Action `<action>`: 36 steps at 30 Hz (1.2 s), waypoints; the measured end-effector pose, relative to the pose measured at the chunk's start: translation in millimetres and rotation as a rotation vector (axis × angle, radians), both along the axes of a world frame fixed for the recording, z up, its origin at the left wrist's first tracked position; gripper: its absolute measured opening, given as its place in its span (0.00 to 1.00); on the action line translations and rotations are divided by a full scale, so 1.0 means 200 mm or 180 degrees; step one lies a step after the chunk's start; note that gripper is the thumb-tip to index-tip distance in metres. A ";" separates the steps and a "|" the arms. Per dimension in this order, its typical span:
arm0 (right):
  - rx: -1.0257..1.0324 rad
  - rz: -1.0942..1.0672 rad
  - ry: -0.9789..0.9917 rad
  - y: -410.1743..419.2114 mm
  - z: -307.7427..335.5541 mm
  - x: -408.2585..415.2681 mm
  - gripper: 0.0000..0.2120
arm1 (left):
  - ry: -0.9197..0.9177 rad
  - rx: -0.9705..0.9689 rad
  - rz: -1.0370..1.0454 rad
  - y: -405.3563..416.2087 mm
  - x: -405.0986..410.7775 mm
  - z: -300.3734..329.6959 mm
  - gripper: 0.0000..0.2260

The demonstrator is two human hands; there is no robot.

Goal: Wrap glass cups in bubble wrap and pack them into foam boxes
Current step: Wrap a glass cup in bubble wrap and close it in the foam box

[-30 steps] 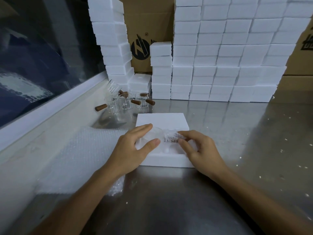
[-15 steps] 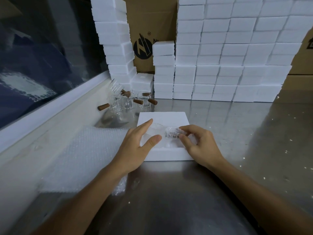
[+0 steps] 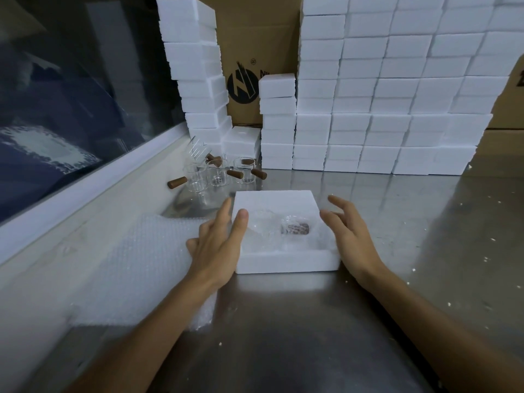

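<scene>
An open white foam box (image 3: pixel 283 260) lies on the steel table in front of me. Inside its hollow rests a glass cup wrapped in bubble wrap (image 3: pixel 283 228), its brown handle pointing right. My left hand (image 3: pixel 218 245) rests against the box's left wall, thumb on the rim, fingers spread. My right hand (image 3: pixel 350 234) hovers at the box's right side, fingers apart and holding nothing. Sheets of bubble wrap (image 3: pixel 136 265) lie to the left of the box. Several bare glass cups with wooden handles (image 3: pixel 218 174) stand behind the box.
Tall stacks of white foam boxes (image 3: pixel 382 95) line the back of the table, in front of a cardboard carton (image 3: pixel 249 52). A leaning stack (image 3: pixel 195 66) stands at back left. A window ledge (image 3: pixel 85 194) runs along the left. White foam crumbs dot the steel table (image 3: pixel 425 222).
My right hand has let go of the wrapped cup and drawn out to the box's right side. My left hand has shifted from inside the box to its left wall.
</scene>
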State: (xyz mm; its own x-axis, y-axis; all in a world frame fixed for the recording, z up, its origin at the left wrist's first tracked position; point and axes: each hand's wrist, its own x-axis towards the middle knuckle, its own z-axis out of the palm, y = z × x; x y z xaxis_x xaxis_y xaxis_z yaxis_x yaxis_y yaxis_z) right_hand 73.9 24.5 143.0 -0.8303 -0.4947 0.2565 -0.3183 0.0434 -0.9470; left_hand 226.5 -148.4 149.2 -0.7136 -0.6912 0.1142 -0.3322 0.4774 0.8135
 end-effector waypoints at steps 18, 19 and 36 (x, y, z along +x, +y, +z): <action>-0.2144 -0.0076 -0.1496 0.01 0.17 0.00 0.10 | 0.2288 -0.1229 -0.0664 0.03 0.04 0.11 0.21; -0.2140 -0.0092 -0.1500 0.01 0.18 0.01 0.11 | 0.2328 -0.1222 -0.0646 0.03 0.04 0.11 0.19; -0.1537 -0.0222 -0.0433 0.02 0.10 0.01 0.12 | 0.2075 -0.1575 -0.0554 0.02 0.05 0.05 0.12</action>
State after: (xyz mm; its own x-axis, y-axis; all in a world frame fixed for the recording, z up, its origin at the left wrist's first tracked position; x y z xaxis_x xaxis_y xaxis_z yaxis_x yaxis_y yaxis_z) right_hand 75.7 28.6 162.2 -0.8990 -0.2886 0.3294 -0.2025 -0.3929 -0.8970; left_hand 236.0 -144.2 160.0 -0.4914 -0.3388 0.8023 0.2439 0.8309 0.5002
